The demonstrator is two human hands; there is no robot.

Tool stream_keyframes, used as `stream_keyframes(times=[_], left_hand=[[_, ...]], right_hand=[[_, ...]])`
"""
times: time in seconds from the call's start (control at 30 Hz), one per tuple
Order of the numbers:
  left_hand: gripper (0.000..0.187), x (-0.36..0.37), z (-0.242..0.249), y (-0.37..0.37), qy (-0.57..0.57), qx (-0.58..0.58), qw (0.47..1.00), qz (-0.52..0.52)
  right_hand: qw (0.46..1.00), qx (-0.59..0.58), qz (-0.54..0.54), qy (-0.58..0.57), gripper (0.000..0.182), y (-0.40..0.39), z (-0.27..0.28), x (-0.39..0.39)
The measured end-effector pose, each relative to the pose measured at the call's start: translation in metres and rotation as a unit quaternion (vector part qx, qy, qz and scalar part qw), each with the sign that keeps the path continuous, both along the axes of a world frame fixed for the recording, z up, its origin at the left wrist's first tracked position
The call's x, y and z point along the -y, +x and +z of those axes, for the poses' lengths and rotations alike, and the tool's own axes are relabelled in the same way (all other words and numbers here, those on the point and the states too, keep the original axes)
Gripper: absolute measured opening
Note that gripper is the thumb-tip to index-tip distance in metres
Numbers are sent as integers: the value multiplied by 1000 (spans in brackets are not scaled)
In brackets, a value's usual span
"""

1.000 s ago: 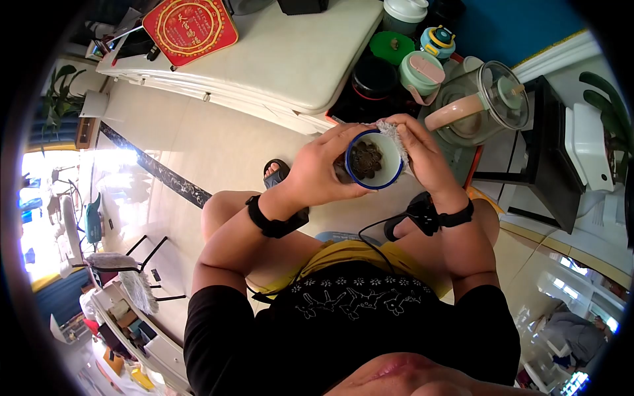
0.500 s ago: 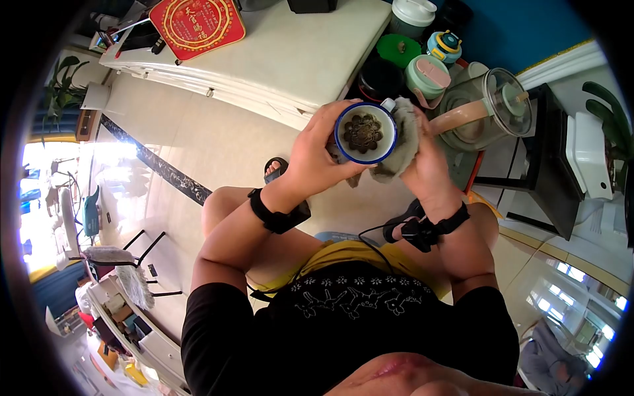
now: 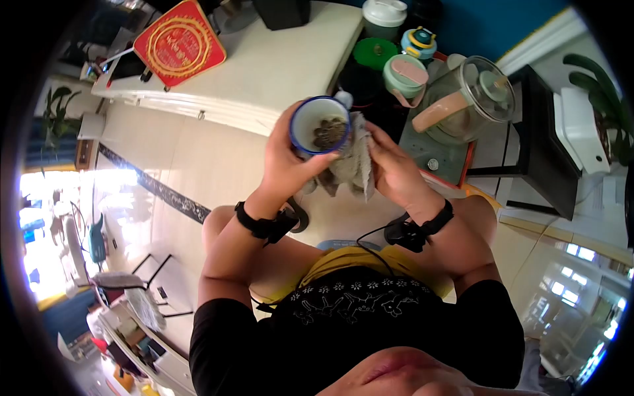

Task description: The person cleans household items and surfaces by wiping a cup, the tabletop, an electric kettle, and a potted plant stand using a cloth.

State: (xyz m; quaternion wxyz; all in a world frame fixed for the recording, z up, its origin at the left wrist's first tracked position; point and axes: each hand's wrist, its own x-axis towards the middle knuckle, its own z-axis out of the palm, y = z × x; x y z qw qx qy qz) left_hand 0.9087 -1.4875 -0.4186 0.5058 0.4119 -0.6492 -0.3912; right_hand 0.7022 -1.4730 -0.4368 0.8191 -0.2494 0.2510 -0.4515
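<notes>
A white mug (image 3: pixel 305 125) with a blue rim is gripped by my left hand (image 3: pixel 285 155), its opening facing up toward me. Inside, a dark brown, flower-like shape (image 3: pixel 330 133) shows at the bottom, off to the right. The mug's handle (image 3: pixel 344 99) points away at the upper right. My right hand (image 3: pixel 398 170) pinches a grey cloth (image 3: pixel 354 164) that lies against the mug's right side and hangs below it. The fingertips of that hand are partly covered by the cloth.
Beyond my hands stands a white cabinet (image 3: pixel 264 72) with a red box (image 3: pixel 181 45) on top. To the right, a glass pitcher (image 3: pixel 456 119) with a pink handle, a light green cup (image 3: pixel 404 79) and a blue-lidded bottle (image 3: pixel 419 43) crowd a dark tray (image 3: pixel 436 148). A black stand (image 3: pixel 545 158) is farther right.
Both hands have shifted left with the mug and cloth. The mug is tilted differently, so the brown shape sits nearer its right wall. The right hand has drawn slightly away from the mug.
</notes>
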Motion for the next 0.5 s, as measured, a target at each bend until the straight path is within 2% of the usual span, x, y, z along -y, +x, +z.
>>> stream_keyframes(times=[0.03,0.1,0.17,0.23,0.33,0.5], left_hand=[[82,1,1,3,29,-43,999,16],[80,6,2,10,27,-54,998,30],[79,8,3,15,20,-45,998,44],[78,10,3,19,26,-32,995,93],[77,13,3,21,23,-43,995,91],[73,18,6,22,27,-41,992,117]], right_hand=[[1000,1,-11,-3,45,0,-1,0],[999,-13,37,-24,44,-1,-3,1],[999,-32,28,-15,42,-2,0,0],[996,-56,32,-63,44,-3,-4,1],[997,-69,-6,-22,43,-4,0,2],[999,-20,-8,-31,40,-14,7,9]])
